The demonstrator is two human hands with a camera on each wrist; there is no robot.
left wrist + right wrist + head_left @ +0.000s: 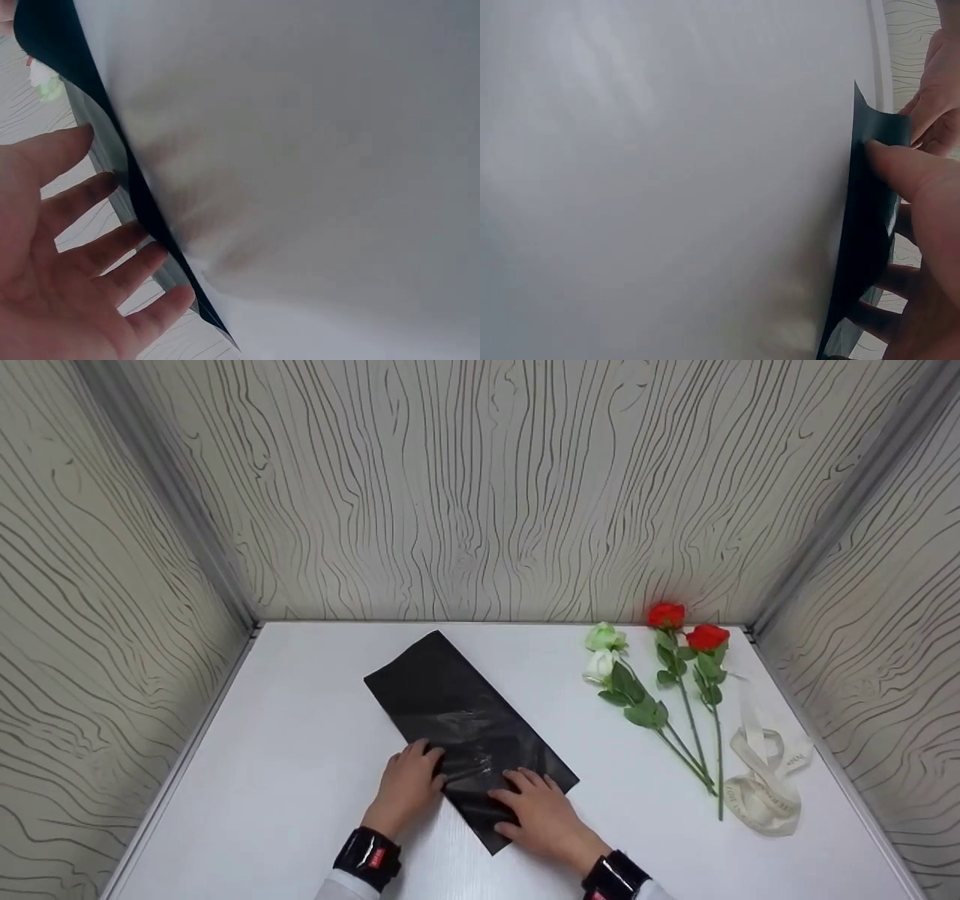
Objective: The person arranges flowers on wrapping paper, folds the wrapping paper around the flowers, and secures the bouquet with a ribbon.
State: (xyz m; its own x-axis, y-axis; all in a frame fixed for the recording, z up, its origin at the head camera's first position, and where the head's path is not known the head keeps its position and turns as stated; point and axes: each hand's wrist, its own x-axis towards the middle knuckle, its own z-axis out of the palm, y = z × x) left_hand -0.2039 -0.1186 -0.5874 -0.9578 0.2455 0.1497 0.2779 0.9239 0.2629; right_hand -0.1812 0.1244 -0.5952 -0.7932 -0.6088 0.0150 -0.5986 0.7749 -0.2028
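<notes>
A glossy black sheet of wrapping material lies slantwise on the white table, its lower end toward me. My left hand rests its fingertips on the sheet's left edge. In the left wrist view the fingers of this hand are spread and lightly bent along the dark edge. Across the lower right part of the sheet lies my right hand, fingers spread. The right wrist view shows its thumb touching the sheet, while its other fingertips are partly hidden.
To the right lie two red roses, a white rose and a pale green rose, all with long stems. Beside the stems sits a loosely coiled cream ribbon with lettering. Wood-patterned walls enclose the table's back and sides.
</notes>
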